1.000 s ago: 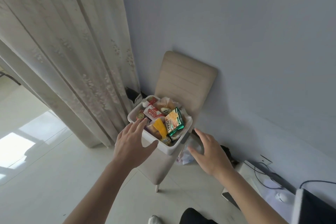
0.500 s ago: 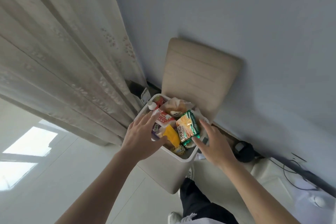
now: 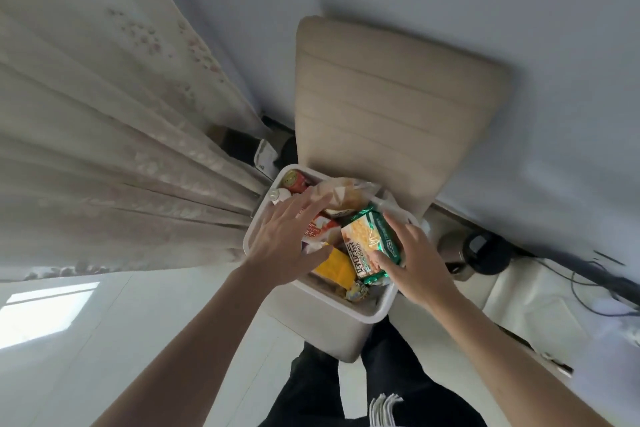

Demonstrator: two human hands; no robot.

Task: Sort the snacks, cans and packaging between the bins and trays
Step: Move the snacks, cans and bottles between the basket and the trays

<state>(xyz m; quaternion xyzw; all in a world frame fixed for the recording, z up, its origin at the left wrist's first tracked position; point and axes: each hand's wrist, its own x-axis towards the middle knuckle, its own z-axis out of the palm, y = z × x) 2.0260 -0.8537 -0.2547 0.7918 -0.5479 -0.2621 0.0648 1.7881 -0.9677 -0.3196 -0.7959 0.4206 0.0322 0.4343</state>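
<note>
Now: both grips, a second ago short of the bin [image 3: 377, 315], are inside it.
Left grip [image 3: 287, 243]: wide, flat on the packets [image 3: 320, 229].
Right grip [image 3: 412, 253]: holding the green packet [image 3: 367, 246], thumb on its front.
Meaning: probably the first pick is starting.

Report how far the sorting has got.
Done: nothing visibly; the white bin on the chair is packed full. In hand: the right hand grips the green snack pack; the left hand lies open over the red-and-white pack. Left: the red can, yellow pack and the rest in the bin.
</note>
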